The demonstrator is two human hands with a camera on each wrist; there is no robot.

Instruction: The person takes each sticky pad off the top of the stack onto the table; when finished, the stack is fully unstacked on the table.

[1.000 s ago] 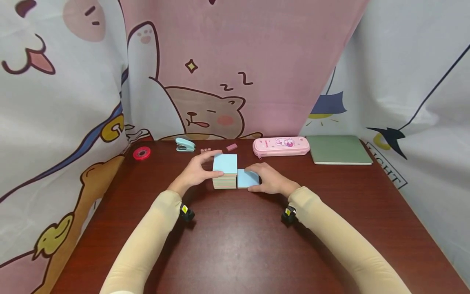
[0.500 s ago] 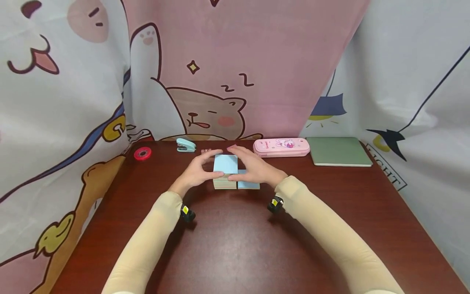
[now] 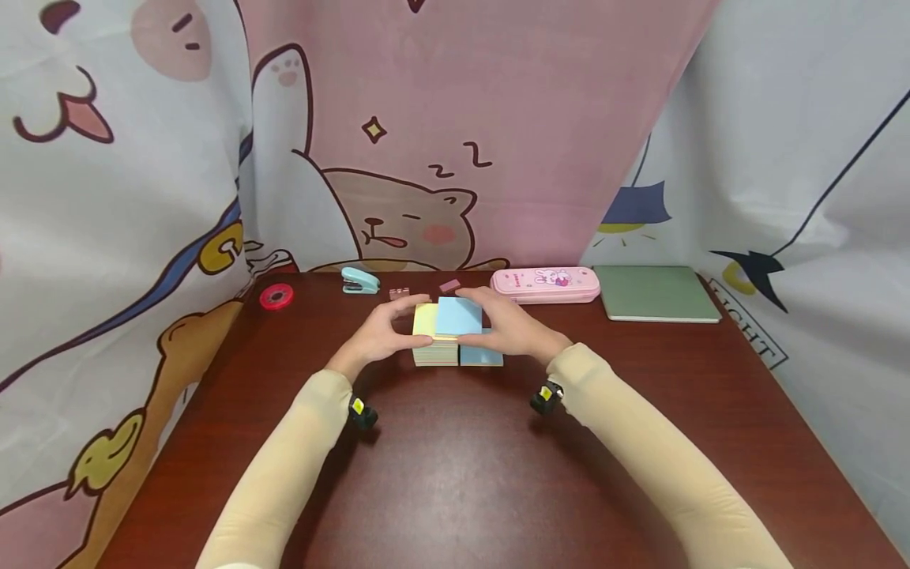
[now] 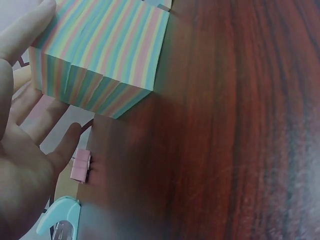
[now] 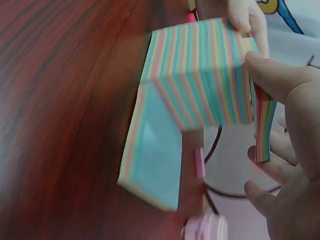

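A tall stack of sticky notes, striped in pastel layers along its sides, stands on the table with a yellow sheet on top. My left hand grips its left side near the top, thumb in front and fingers behind. Between the thumb and fingers of my right hand is a thin blue sticky-note pad, held just over the right part of the stack's top. Below that hand, a low blue pad lies on the table beside the stack. The right wrist view shows the held pad's striped edge.
Along the table's back edge are a red round object, a mint stapler, small pink clips, a pink block, a pink pencil case and a green notebook. Printed curtains hang behind.
My right hand moved from the low pad up to the stack's top, took the blue pad there and shifted it right, uncovering yellow. My left hand stayed on the stack.
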